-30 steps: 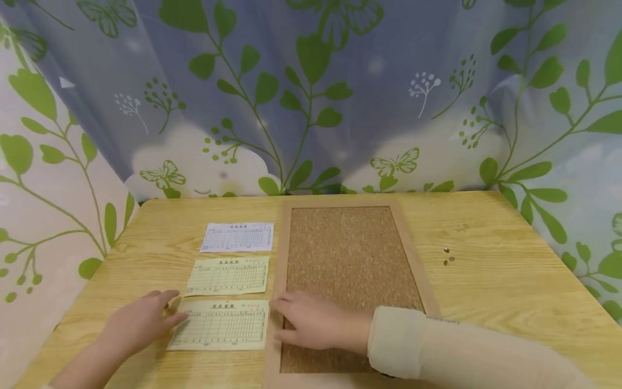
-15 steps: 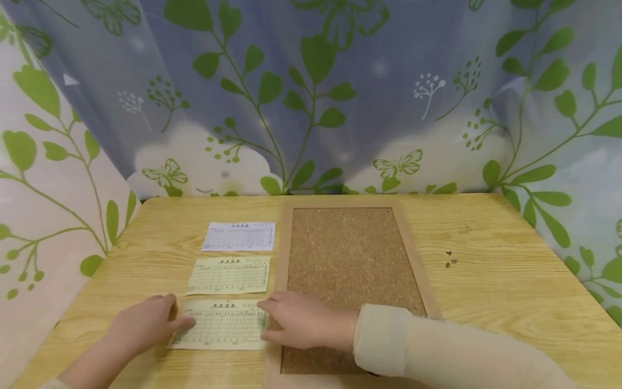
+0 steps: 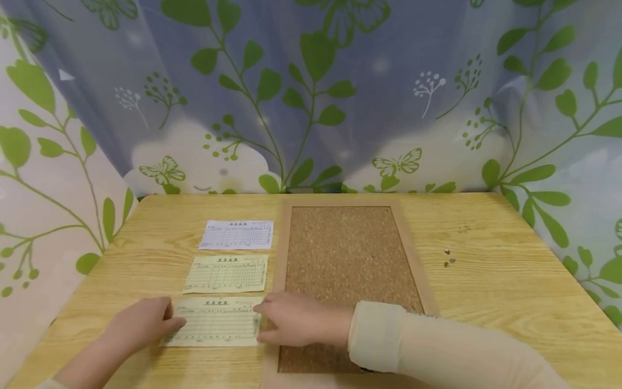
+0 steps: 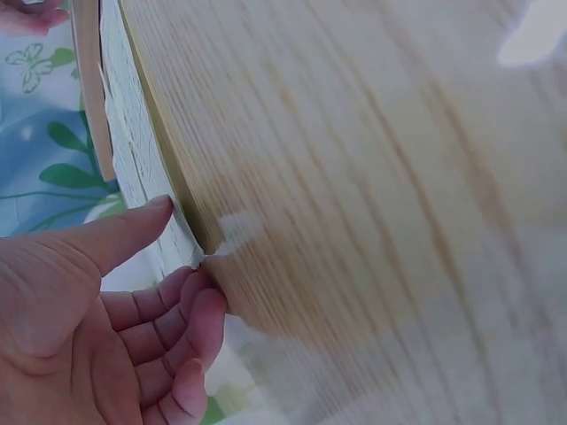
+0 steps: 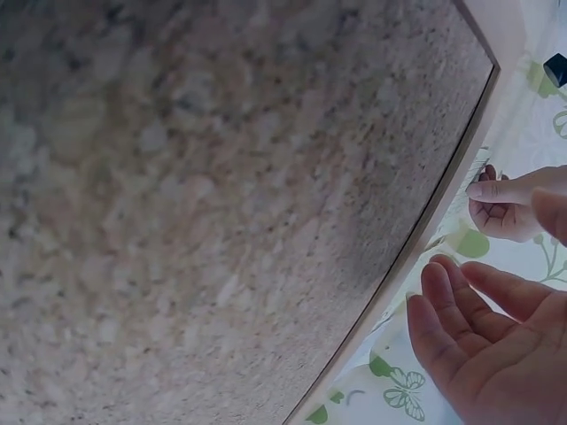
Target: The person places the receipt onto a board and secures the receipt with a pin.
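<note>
The nearest yellow receipt slip lies on the wooden table between my two hands. My left hand is at its left edge. In the left wrist view the left thumb lies over the paper's edge, with the curled fingers at its corner, pinching it. My right hand reaches across the corkboard to the slip's right edge. Its fingers are loosely bent and apart from the thumb in the right wrist view. Beyond lie a second yellow slip and a white slip.
The corkboard's wooden frame runs along the right of the slips. Several small metallic pieces lie on the table at right, with faint clear ones behind them. A leaf-patterned curtain hangs behind the table.
My right hand has moved left from the board's frame to the slip's right edge. The left thumb has come over the left edge, and the nearest slip has shifted slightly left.
</note>
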Demonstrator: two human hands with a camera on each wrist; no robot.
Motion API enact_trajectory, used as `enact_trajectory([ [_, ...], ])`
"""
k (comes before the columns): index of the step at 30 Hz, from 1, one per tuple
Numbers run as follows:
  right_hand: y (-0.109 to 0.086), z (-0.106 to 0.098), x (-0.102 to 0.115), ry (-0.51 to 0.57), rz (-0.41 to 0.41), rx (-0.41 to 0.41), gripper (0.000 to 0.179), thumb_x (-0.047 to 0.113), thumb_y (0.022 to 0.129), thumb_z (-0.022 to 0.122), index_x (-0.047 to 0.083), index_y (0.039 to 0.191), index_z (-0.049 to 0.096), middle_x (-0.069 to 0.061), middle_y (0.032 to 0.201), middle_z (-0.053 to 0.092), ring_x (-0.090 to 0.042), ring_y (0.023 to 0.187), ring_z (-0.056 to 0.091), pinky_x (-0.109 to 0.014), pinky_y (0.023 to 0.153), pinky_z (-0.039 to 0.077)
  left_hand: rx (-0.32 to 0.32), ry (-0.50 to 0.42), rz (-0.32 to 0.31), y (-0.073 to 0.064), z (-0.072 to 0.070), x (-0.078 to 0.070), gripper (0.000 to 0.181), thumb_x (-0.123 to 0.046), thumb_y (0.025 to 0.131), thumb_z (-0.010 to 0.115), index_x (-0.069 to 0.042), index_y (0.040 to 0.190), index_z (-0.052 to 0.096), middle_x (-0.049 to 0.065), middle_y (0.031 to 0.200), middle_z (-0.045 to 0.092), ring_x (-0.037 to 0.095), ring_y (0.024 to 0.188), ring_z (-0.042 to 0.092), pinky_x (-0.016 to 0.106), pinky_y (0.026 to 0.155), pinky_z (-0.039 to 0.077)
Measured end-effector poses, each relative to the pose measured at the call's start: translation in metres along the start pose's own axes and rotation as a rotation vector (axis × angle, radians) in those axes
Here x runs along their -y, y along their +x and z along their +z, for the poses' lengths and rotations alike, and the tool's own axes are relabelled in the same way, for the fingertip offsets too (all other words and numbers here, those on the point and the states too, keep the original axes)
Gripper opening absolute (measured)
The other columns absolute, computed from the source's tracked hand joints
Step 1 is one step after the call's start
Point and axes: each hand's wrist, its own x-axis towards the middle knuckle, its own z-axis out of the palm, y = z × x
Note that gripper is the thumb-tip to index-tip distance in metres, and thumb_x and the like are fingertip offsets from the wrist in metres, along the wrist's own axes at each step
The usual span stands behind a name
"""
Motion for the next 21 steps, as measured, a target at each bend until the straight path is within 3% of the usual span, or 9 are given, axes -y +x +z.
enact_trajectory([
  [10,0.0002,0.0032,-0.0038,0.042,0.003,0.043,0.053,0.041,0.089,0.061,0.011,0.132,0.053,-0.001,0.130,0.053,-0.014,0.118,0.050,-0.030,0.094,0.042,-0.014,-0.051,0.019,0.0007,0.0028,0.0008,0.028,-0.028,0.084,0.068,-0.011,0.070,0.050,-0.001,0.059,0.044,0.014,0.055,0.042,0.030,0.052,0.032],
  [21,-0.0030,0.0056,-0.0022,0.010,-0.004,0.035,0.054,0.039,0.089,0.061,0.009,0.132,0.053,-0.003,0.130,0.054,-0.015,0.118,0.050,-0.029,0.097,0.039,-0.036,-0.051,0.051,-0.0021,0.0056,-0.0009,0.021,-0.016,0.087,0.064,-0.011,0.072,0.051,-0.001,0.060,0.043,0.014,0.056,0.041,0.030,0.053,0.032],
])
